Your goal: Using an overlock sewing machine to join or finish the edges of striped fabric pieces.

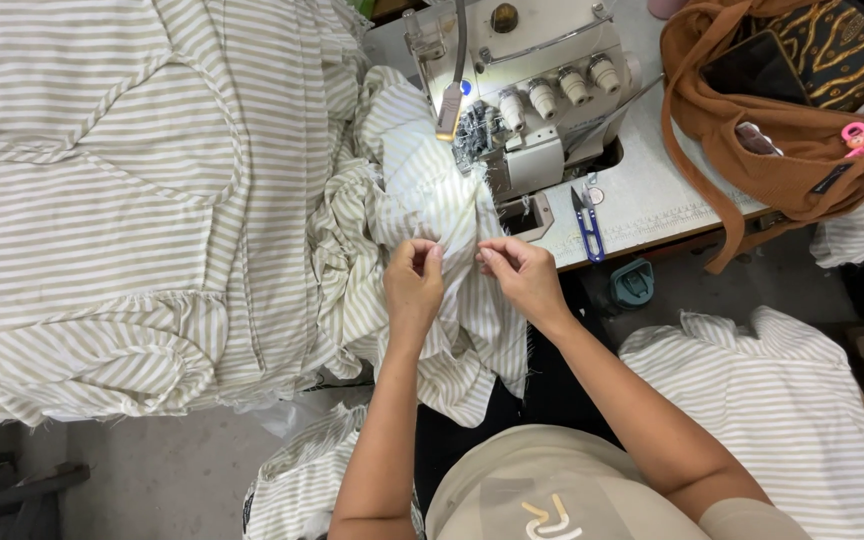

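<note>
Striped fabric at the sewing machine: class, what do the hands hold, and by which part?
Both the left hand and right hand pinch the striped fabric along its edge, fingertips close together.

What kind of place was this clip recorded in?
Probably a garment sewing workshop: an overlock sewing machine on its table, stacks of striped fabric pieces, and blue thread snips beside the machine.
</note>
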